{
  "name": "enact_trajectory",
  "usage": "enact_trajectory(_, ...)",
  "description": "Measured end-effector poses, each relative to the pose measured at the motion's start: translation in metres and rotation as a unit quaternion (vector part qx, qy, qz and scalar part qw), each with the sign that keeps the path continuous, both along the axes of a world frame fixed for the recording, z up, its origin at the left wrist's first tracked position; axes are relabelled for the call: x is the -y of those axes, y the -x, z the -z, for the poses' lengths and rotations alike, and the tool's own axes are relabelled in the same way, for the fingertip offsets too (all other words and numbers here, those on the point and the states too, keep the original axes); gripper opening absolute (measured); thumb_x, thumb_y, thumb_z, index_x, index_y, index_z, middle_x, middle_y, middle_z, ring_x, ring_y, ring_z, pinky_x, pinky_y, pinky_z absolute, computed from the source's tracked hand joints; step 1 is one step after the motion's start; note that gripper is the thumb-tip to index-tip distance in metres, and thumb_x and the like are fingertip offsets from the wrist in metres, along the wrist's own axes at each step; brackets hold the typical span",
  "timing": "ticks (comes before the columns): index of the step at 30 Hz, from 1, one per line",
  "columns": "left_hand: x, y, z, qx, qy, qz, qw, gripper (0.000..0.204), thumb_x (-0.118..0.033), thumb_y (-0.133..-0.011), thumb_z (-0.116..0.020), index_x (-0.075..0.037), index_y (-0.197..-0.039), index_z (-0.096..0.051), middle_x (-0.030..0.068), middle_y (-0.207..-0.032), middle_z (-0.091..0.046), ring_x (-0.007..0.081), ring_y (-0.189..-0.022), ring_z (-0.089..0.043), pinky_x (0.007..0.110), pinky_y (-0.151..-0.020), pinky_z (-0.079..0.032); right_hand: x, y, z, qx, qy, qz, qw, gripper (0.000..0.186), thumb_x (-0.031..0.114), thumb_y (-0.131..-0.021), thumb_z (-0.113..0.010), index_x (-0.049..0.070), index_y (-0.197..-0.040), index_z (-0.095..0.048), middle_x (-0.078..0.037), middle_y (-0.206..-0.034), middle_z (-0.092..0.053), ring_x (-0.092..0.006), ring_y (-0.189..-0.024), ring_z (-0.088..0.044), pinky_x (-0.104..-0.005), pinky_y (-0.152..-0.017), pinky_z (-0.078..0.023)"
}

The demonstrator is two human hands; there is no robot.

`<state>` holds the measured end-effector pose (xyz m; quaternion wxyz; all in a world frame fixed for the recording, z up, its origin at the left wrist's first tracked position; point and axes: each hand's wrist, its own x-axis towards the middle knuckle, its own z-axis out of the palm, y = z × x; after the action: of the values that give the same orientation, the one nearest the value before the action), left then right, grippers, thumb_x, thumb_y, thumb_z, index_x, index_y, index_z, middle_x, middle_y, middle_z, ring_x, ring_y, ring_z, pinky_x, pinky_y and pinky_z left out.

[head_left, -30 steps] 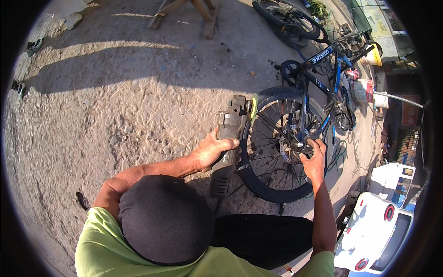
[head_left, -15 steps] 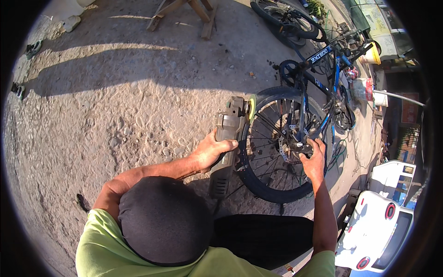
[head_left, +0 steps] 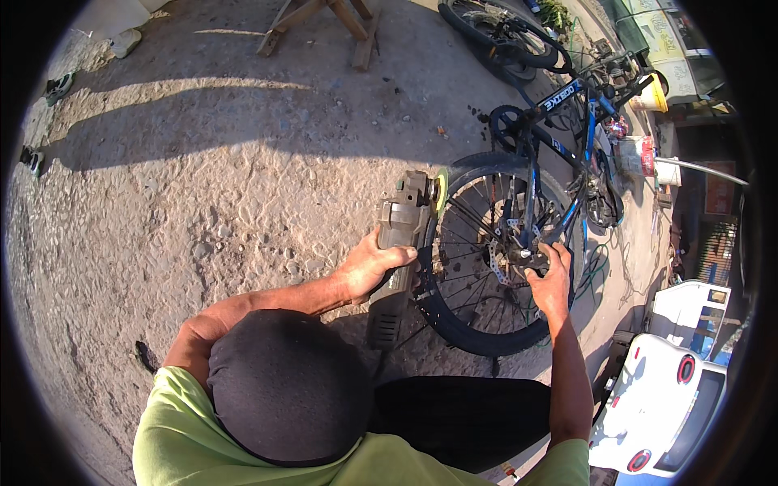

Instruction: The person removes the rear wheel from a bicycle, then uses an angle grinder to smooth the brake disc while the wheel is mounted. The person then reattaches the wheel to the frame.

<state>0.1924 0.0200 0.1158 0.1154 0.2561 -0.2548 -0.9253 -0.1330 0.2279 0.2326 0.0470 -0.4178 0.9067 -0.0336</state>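
My left hand [head_left: 374, 266] is wrapped round the body of a grey angle grinder [head_left: 403, 223]. Its pale green disc [head_left: 441, 191] is at the left side of the tyre [head_left: 442, 312] on the bicycle's rear wheel; whether they touch I cannot tell. Small light specks show beside the tyre below the grinder. My right hand [head_left: 553, 279] has its thumb and fingers curled round a dark part of the bicycle's rear end, close to the wheel hub [head_left: 525, 253]. Exactly which part it grips is hidden. The black and blue bicycle [head_left: 559, 150] extends away toward the upper right.
Another bicycle wheel [head_left: 502, 32] is at the far top. A wooden trestle [head_left: 324, 24] stands beyond the rough ground [head_left: 203, 219]. Buckets [head_left: 636, 156] and a hose [head_left: 713, 172] are on the right, with a white car [head_left: 656, 405] lower right. My black-clad leg [head_left: 462, 413] is below the wheel.
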Motion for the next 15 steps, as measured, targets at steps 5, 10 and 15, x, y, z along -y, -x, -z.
enact_trajectory(5, 0.007, 0.000, -0.006, -0.026, -0.003, 0.009, 1.000, 0.054, -0.020, -0.091, -0.076, 0.000, -0.134, -0.049, 0.0142, -0.103, -0.070, 0.0258, -0.085, -0.073, 0.045, -0.078, -0.063, -0.003, 0.002, 0.001, 0.001, 0.002, -0.003, 1.000, 0.065, 0.004, -0.077, -0.083, 0.007, -0.139, -0.063, -0.017, -0.153, -0.046, -0.0391, -0.138, -0.054, -0.0437, -0.114, -0.048)
enact_trajectory(10, 0.005, 0.000, -0.005, -0.015, 0.017, 0.022, 0.999, 0.055, -0.021, -0.093, -0.073, -0.004, -0.138, -0.048, 0.0137, -0.104, -0.068, 0.0254, -0.086, -0.072, 0.044, -0.077, -0.063, -0.001, 0.001, 0.000, 0.003, -0.011, 0.011, 1.000, 0.065, 0.004, -0.078, -0.083, 0.007, -0.139, -0.063, -0.016, -0.153, -0.045, -0.0393, -0.138, -0.053, -0.0445, -0.113, -0.048)
enact_trajectory(15, 0.002, -0.002, -0.006, 0.001, -0.003, 0.001, 1.000, 0.053, -0.020, -0.090, -0.078, 0.001, -0.131, -0.051, 0.0142, -0.099, -0.071, 0.0253, -0.083, -0.074, 0.044, -0.077, -0.063, 0.001, 0.000, 0.000, 0.009, -0.003, 0.011, 1.000, 0.065, 0.004, -0.076, -0.082, 0.005, -0.138, -0.063, -0.019, -0.150, -0.046, -0.0395, -0.136, -0.054, -0.0441, -0.114, -0.047)
